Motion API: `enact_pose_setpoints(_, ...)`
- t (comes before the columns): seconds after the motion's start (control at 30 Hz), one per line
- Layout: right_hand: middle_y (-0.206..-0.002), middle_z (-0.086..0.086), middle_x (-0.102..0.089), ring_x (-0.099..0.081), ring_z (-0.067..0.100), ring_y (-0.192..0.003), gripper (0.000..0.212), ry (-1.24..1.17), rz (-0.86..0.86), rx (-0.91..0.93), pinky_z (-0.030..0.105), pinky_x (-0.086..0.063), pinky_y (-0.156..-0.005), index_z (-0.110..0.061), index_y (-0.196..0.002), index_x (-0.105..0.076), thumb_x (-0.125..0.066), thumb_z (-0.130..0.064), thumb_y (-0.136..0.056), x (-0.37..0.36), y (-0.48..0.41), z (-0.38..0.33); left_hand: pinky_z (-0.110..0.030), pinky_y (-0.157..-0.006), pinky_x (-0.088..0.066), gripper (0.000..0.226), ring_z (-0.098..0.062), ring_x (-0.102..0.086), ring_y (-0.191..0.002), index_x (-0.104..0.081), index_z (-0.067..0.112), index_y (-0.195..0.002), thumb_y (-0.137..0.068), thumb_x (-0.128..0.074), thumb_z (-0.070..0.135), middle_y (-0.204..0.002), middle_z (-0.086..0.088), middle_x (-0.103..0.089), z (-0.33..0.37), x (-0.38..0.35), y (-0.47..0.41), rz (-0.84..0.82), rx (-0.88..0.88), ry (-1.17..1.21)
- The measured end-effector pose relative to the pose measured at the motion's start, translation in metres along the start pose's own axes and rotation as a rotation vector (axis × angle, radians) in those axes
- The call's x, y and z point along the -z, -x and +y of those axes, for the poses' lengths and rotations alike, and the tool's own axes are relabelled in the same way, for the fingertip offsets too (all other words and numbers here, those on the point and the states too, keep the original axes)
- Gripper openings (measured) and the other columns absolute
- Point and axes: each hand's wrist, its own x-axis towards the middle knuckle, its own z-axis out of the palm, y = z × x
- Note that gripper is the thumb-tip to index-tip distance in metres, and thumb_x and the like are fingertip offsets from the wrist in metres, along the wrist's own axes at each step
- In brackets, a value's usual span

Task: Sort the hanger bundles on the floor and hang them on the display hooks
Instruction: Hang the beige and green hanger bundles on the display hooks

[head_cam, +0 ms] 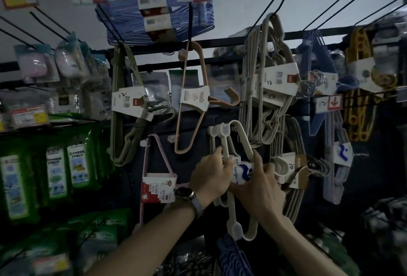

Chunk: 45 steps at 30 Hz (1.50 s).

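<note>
Left hand (209, 176), with a round-faced wristwatch on a grey strap (184, 193) at the wrist, curls its fingers round the upright bars of a bundle of cream plastic hangers (224, 143). Right hand (262, 190) grips the same bundle from the other side, fingers bent over its white paper label with a blue mark (242, 172). The bundle is held up against the dark lower row of the display wall. Its rounded ends point up and down, and whether it sits on a hook cannot be told. Touching it on the right hangs a second bundle of pale beige hangers with a white and brown card (293, 165). To the left hangs a lilac hanger with a red and white card (159, 183). Above, a single peach plastic hanger with a cream card (193, 97) hangs from a black wire display hook (190, 22), between an olive-green hanger bundle (116, 121) and a thick group of beige hanger bundles (277, 77). A stack of blue wire hangers (123, 18) lies at the top. Yellow plastic hangers (359, 110) hang at the far right. Green packets (55, 165) fill the shelves at the left.
</note>
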Motion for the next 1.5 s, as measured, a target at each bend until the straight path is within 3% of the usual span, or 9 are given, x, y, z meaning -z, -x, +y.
enact_pose_setpoints(0.1, -0.137, 0.002, -0.041, -0.061, 0.03, -0.115, 0.113, -0.012, -0.025, 0.03, 0.037, -0.043, -0.069, -0.036, -0.16, -0.017, -0.076, -0.074, -0.071, -0.013, -0.013, 0.008, -0.046, -0.084, -0.057, 0.031, -0.028, -0.068, -0.097, -0.053, 0.028, -0.128, -0.099, -0.057, 0.039, -0.1, 0.002, -0.071, -0.007, -0.012, -0.01, 0.004, 0.033, 0.049)
enact_pose_setpoints(0.17, -0.146, 0.005, -0.035, -0.058, 0.031, -0.121, 0.114, 0.002, -0.059, 0.042, 0.039, -0.049, -0.073, -0.035, -0.161, -0.012, -0.076, -0.07, -0.074, -0.025, -0.025, 0.01, -0.043, -0.088, -0.057, 0.04, -0.026, -0.069, -0.1, -0.052, 0.027, -0.136, -0.097, -0.064, 0.031, -0.102, 0.002, -0.073, -0.013, -0.02, -0.015, 0.012, 0.061, 0.083)
enact_pose_setpoints(0.43, -0.152, 0.007, -0.026, -0.052, 0.034, -0.13, 0.103, -0.104, -0.116, 0.004, 0.045, -0.053, -0.085, -0.037, -0.164, -0.004, -0.066, -0.066, -0.086, -0.07, -0.068, 0.016, -0.045, -0.092, -0.055, 0.047, -0.028, -0.066, -0.112, -0.049, 0.026, -0.144, -0.097, -0.059, 0.021, -0.118, -0.002, -0.072, -0.037, -0.052, -0.049, 0.085, 0.101, -0.01)
enact_pose_setpoints(0.67, -0.157, 0.006, -0.021, -0.051, 0.037, -0.13, 0.089, -0.171, -0.033, 0.015, 0.039, -0.044, -0.067, -0.044, -0.162, 0.0, -0.053, -0.067, -0.094, -0.114, -0.084, 0.029, -0.041, -0.098, -0.053, 0.071, -0.023, -0.061, -0.124, -0.024, 0.036, -0.161, -0.1, -0.06, 0.023, -0.139, 0.001, -0.063, -0.058, -0.082, -0.06, 0.159, 0.07, -0.066)
enact_pose_setpoints(0.9, -0.16, 0.001, -0.014, -0.046, 0.036, -0.137, 0.09, -0.21, 0.017, 0.062, 0.034, -0.039, -0.058, -0.044, -0.163, -0.003, -0.055, -0.069, -0.093, -0.136, -0.087, 0.037, -0.035, -0.101, -0.052, 0.06, -0.008, -0.059, -0.125, -0.028, 0.04, -0.159, -0.105, -0.053, 0.033, -0.143, 0.01, -0.057, -0.079, -0.1, -0.064, 0.23, 0.006, 0.003)
enact_pose_setpoints(1.13, -0.16, 0.0, -0.02, -0.044, 0.032, -0.141, 0.096, -0.207, -0.009, 0.011, 0.034, -0.041, -0.064, -0.049, -0.16, -0.002, -0.061, -0.067, -0.087, -0.139, -0.085, 0.032, 0.0, -0.098, -0.034, 0.068, 0.001, -0.053, -0.128, -0.028, 0.04, -0.16, -0.102, -0.057, 0.018, -0.144, 0.015, -0.056, -0.088, -0.097, -0.06, 0.217, 0.008, 0.028)
enact_pose_setpoints(1.3, -0.16, 0.001, -0.02, -0.041, 0.033, -0.143, 0.103, -0.202, -0.044, 0.005, 0.035, -0.042, -0.062, -0.05, -0.159, 0.0, -0.071, -0.054, -0.084, -0.131, -0.081, 0.032, -0.023, -0.107, -0.046, 0.06, 0.002, -0.053, -0.13, -0.033, 0.037, -0.159, -0.104, -0.051, 0.018, -0.146, 0.014, -0.056, -0.091, -0.094, -0.044, 0.143, -0.037, 0.077)
enact_pose_setpoints(1.4, -0.165, -0.004, -0.011, -0.04, 0.033, -0.144, 0.104, -0.175, -0.061, 0.043, 0.037, -0.044, -0.063, -0.048, -0.159, 0.005, -0.069, -0.046, -0.086, -0.125, -0.077, 0.032, -0.025, -0.111, -0.043, 0.055, -0.002, -0.051, -0.133, -0.036, 0.034, -0.157, -0.105, -0.049, 0.02, -0.149, 0.011, -0.054, -0.085, -0.091, -0.033, 0.122, -0.005, 0.066)
enact_pose_setpoints(1.5, -0.171, -0.01, 0.001, -0.044, 0.03, -0.143, 0.112, -0.101, -0.145, 0.093, 0.036, -0.044, -0.064, -0.043, -0.16, 0.016, -0.068, -0.051, -0.086, -0.113, -0.072, 0.038, -0.025, -0.102, -0.047, 0.047, -0.011, -0.058, -0.122, -0.047, 0.033, -0.146, -0.102, -0.049, 0.017, -0.138, 0.007, -0.062, -0.078, -0.08, -0.019, 0.019, -0.015, 0.077)
